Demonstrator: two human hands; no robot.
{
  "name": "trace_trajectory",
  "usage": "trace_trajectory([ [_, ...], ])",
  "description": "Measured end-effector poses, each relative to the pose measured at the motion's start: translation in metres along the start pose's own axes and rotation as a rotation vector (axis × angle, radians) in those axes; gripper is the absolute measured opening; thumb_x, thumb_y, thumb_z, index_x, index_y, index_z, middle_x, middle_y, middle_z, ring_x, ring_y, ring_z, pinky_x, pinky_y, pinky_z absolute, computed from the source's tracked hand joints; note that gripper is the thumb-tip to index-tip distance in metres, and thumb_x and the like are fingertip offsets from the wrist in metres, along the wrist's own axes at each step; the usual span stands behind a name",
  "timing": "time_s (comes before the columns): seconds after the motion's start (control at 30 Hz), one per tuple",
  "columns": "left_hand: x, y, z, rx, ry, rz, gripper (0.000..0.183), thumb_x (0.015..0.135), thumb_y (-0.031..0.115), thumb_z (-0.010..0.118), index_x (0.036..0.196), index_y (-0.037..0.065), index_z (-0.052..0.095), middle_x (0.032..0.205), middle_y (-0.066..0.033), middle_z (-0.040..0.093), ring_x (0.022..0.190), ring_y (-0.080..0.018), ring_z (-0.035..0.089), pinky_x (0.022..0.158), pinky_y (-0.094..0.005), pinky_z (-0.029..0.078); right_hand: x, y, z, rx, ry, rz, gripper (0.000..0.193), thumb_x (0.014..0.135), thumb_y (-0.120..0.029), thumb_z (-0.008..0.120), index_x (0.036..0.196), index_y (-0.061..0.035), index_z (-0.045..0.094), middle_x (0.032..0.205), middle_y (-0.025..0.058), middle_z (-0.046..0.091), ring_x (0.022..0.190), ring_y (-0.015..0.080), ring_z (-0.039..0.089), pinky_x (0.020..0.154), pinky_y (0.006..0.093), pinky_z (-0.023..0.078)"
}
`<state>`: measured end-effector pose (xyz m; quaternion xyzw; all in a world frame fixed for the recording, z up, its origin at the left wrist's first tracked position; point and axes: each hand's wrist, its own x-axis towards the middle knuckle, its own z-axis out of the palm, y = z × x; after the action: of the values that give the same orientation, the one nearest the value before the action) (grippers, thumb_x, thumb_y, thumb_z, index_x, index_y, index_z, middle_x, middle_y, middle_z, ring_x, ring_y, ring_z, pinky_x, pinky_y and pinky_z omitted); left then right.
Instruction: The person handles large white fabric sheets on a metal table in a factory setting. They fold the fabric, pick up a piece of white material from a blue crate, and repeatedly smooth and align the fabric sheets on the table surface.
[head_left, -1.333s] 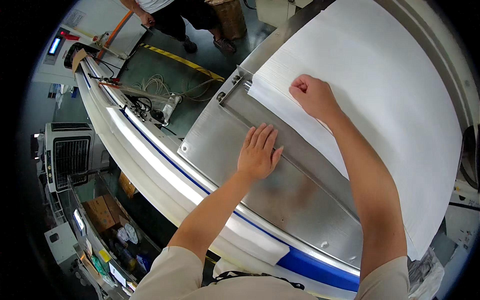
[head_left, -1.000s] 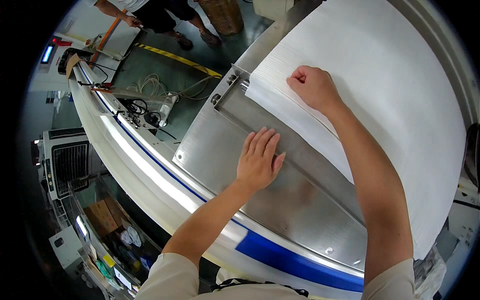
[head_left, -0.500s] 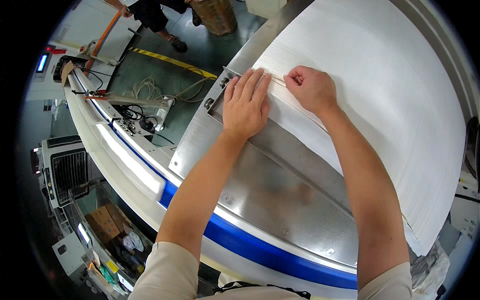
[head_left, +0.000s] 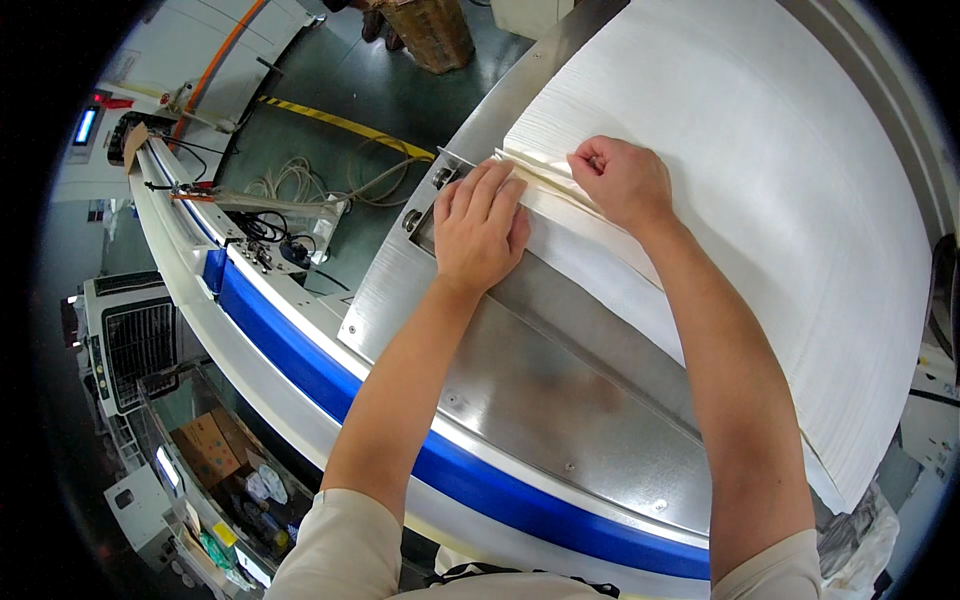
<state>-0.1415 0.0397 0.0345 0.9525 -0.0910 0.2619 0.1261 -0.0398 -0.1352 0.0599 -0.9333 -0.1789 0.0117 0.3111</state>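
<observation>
Shifted since the earliest frame: my left hand point(head_left: 478, 228), from the bare steel bench point(head_left: 540, 390) up to the left corner of the stack of white sheets point(head_left: 780, 220), while more of the blue belt point(head_left: 510, 490) along the bench's near side now shows. Stack lies on the right of the bench, its layers parted in a narrow gap between my hands. My right hand point(head_left: 630, 182) rests clenched on the top, any hold unclear; my left fingers bend over the stack's edge near two dark knobs point(head_left: 412, 220), grip likewise indeterminable.
</observation>
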Motion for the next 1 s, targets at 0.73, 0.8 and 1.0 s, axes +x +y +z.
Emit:
trace_trajectory([
  [0.73, 0.008, 0.001, -0.007, 0.01, -0.04, -0.029, 0.042, 0.068, 0.018, 0.064, 0.109, 0.015, 0.059, 0.11, -0.0062, 0.056, 0.108, -0.0268, 0.051, 0.092, -0.0422, 0.035, -0.001, 0.001, 0.003, 0.017, -0.022, 0.039, 0.021, 0.081, -0.029, 0.065, 0.084, -0.0093, 0.068, 0.071, 0.0046, 0.067, 0.062, 0.0194, 0.063, 0.06, 0.0318, 0.049],
  [0.8, 0.011, 0.002, -0.008, 0.037, -0.074, -0.031, 0.041, 0.067, 0.019, 0.064, 0.108, 0.016, 0.06, 0.109, -0.0058, 0.056, 0.106, -0.0265, 0.051, 0.091, -0.0425, 0.035, -0.002, 0.0, 0.004, 0.026, -0.022, 0.035, 0.02, 0.081, -0.03, 0.064, 0.083, -0.0105, 0.069, 0.073, 0.0067, 0.067, 0.066, 0.0232, 0.064, 0.063, 0.035, 0.05],
  [1.0, 0.005, -0.004, -0.017, 0.062, -0.096, 0.032, 0.036, 0.066, 0.021, 0.065, 0.101, 0.016, 0.06, 0.108, -0.005, 0.056, 0.105, -0.0257, 0.051, 0.091, -0.0435, 0.035, -0.007, -0.006, -0.003, 0.066, -0.023, -0.007, 0.02, 0.083, -0.029, 0.06, 0.084, -0.0116, 0.067, 0.082, 0.0114, 0.067, 0.075, 0.0316, 0.064, 0.068, 0.0423, 0.051],
])
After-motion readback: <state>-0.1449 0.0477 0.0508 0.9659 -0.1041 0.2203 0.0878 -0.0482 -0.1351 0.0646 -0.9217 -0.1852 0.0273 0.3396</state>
